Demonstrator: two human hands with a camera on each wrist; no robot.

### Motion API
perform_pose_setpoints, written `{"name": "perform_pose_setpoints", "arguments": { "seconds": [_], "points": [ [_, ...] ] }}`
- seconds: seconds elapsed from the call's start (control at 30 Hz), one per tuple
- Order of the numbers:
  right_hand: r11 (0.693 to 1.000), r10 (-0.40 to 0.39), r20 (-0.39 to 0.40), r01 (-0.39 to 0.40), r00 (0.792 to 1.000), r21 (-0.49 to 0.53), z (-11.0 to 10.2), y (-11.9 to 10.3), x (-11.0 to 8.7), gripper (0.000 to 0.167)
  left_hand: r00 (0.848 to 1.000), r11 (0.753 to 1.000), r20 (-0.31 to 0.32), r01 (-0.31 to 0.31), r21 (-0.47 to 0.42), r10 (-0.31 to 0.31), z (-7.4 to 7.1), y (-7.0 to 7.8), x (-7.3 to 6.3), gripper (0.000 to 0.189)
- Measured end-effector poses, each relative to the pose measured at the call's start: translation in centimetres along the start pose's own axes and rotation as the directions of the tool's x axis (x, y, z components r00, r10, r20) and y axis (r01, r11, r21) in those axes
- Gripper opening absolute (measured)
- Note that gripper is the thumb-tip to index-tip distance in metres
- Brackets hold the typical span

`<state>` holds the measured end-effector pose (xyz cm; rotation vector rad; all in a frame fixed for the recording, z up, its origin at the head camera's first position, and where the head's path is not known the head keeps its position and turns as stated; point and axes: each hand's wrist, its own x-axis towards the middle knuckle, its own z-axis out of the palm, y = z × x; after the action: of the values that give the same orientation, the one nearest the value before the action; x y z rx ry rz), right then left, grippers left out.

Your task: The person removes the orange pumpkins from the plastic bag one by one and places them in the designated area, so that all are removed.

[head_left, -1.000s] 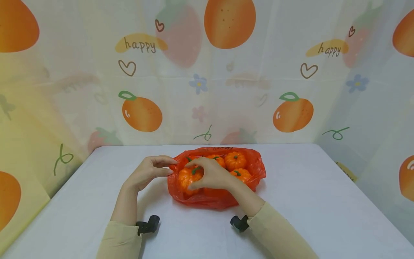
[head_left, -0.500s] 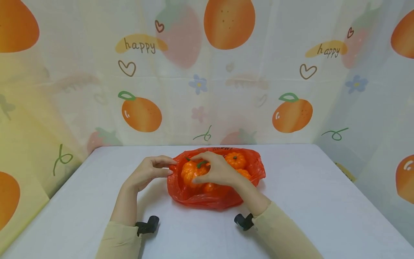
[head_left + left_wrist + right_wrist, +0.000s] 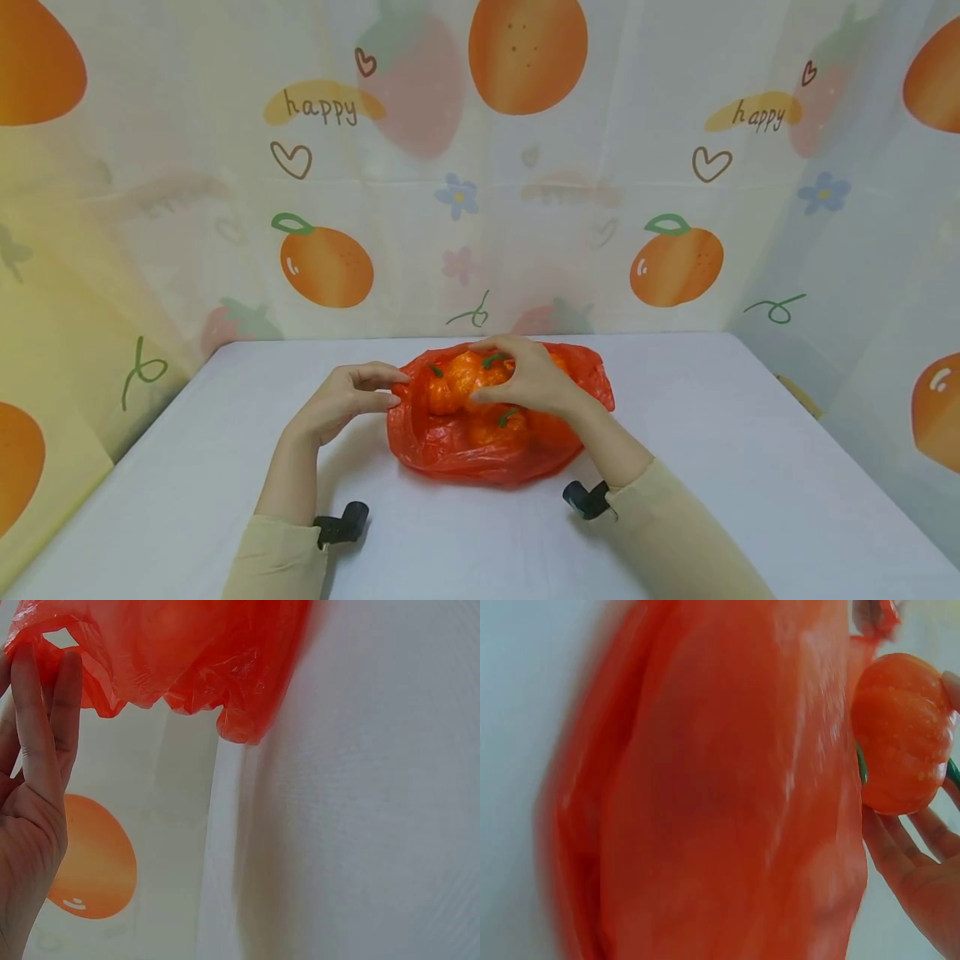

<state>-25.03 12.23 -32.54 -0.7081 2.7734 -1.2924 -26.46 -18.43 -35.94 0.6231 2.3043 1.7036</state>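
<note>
The left hand pinches the left edge of the bag between thumb and fingers. Other pumpkins lie inside; at the bag's mouth is the pumpkin gripped by the right hand's curled fingers and thumb. The step seems to be moving it (in or out, I cannot tell); next calls for a steady grip and a wide mouth

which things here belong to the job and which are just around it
Likely part of the job:
red plastic bag, its edge pinched by the left hand
orange pumpkin, gripped by the right hand
other pumpkins inside the bag

Just around it:
white tabletop
printed cloth backdrop
black wrist devices
</note>
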Motion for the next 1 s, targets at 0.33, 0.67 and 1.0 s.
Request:
{"name": "perform_pose_setpoints", "arguments": {
  "seconds": [0.33, 0.67, 1.0],
  "points": [
    [0.998, -0.027, -0.084, 0.022, 0.996, -0.059, -2.7, 1.6, -0.8, 0.064, 1.000, 1.000, -0.003, 0.000, -0.002, 0.000, 0.0, 0.0, 0.1, 0.035],
    [0.999, -0.002, -0.135, -0.002, 0.991, -0.033, -5.0, 3.1, -1.8, 0.058, 1.000, 1.000, -0.004, 0.001, -0.006, -0.001, 0.0, -0.1, 0.1, 0.036],
    [0.995, 0.031, -0.200, -0.048, 0.979, -0.083, -6.5, 4.3, -2.5, 0.062, 1.000, 1.000, -0.001, 0.002, -0.005, -0.002, 0.0, -0.1, 0.0, 0.037]
  ]
}}
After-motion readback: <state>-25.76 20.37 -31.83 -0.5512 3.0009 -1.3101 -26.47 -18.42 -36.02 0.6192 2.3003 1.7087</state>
